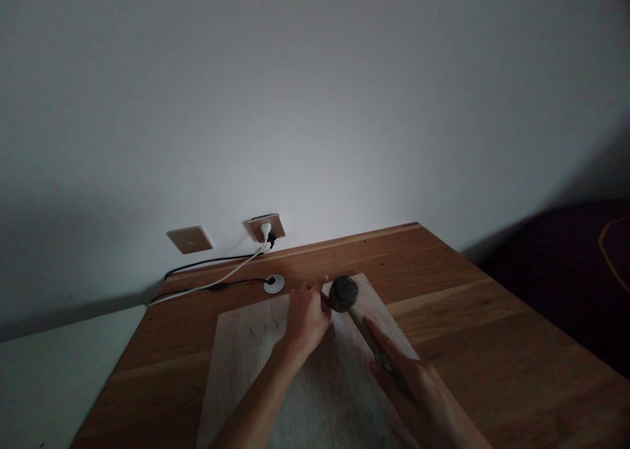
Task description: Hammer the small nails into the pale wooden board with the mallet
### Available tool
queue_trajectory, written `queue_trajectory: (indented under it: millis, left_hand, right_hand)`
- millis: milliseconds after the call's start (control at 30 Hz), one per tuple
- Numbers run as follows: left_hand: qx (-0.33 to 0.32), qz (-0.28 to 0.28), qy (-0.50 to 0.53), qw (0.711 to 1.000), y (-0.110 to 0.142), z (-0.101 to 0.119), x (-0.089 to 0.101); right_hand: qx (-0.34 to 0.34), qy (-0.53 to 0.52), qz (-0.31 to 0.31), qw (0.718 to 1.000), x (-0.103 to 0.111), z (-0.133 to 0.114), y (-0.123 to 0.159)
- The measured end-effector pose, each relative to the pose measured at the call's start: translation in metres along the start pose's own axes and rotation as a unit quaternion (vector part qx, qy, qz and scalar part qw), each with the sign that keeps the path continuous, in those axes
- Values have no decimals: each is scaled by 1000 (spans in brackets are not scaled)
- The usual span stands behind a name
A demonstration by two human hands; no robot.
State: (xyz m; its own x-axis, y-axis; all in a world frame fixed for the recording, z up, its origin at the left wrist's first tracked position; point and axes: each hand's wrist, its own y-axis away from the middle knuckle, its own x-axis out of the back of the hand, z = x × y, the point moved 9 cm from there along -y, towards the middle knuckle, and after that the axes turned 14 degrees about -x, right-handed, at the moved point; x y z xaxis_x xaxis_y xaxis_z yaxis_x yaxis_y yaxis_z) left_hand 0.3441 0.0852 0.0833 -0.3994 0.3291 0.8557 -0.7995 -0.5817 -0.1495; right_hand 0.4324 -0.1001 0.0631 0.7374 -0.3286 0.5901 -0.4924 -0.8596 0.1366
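Observation:
In the head view, my right hand is wrapped round the handle of a hammer with a dark, rounded head. The hammer head is raised over a pale wooden board, close beside the fingers of my left hand. My left hand is closed in a pinch near the far part of the board, its index finger pointing outward. Whatever it pinches is small and partly hidden by the hammer head. Several small dark nail-like pieces stand in a row on the board, left of my left hand.
The board lies on a brown wooden table against a grey-white wall. At the back left, black and white cables run from a wall socket past a round cable grommet. A white surface adjoins the left side.

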Motion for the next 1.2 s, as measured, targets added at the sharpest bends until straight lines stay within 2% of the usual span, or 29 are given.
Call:
queue_trajectory:
  millis: [100, 200, 333, 500, 567, 667, 733, 833, 900, 967, 1067, 1200]
  left_hand:
    - [5, -1, -4, 1000, 0, -1, 0]
    - [2, -5, -5, 1000, 0, 0, 1]
    - [-6, -1, -3, 1000, 0, 1, 1]
    - [-8, -1, 19, 1000, -1, 1, -2]
    - [-20, -6, 29, 999, 0, 2, -2]
    - [-54, 9, 1, 999, 4, 5, 9]
    - [-104, 29, -27, 994, 11, 12, 22]
    - [-234, 11, -85, 969, 26, 33, 32]
    - [-326, -31, -143, 934, 39, 49, 27]
    - [-388, -70, -201, 897, 50, 59, 17]
    - [-431, -89, -258, 860, 56, 67, 4]
    - [-471, -81, -291, 829, 58, 72, -6]
  right_hand:
    - [-18, 29, -38, 999, -7, 5, -1]
    - [-27, 50, -48, 997, -8, 7, -1]
    - [-25, 28, -29, 999, -6, 3, -1]
    - [-12, -19, 46, 999, 7, 0, 0]
    - [-19, -36, 58, 997, 14, 3, 3]
    - [-70, -47, 66, 994, 26, 13, 8]
    - [-87, -47, 73, 992, 36, 16, 13]
    - [-107, -44, 92, 989, 49, 19, 19]
    - [-124, -46, 105, 986, 55, 22, 21]
    - [-143, -47, 114, 982, 59, 25, 23]
    - [-163, -32, 113, 980, 59, 31, 25]
    - [-164, -29, 104, 981, 59, 38, 26]
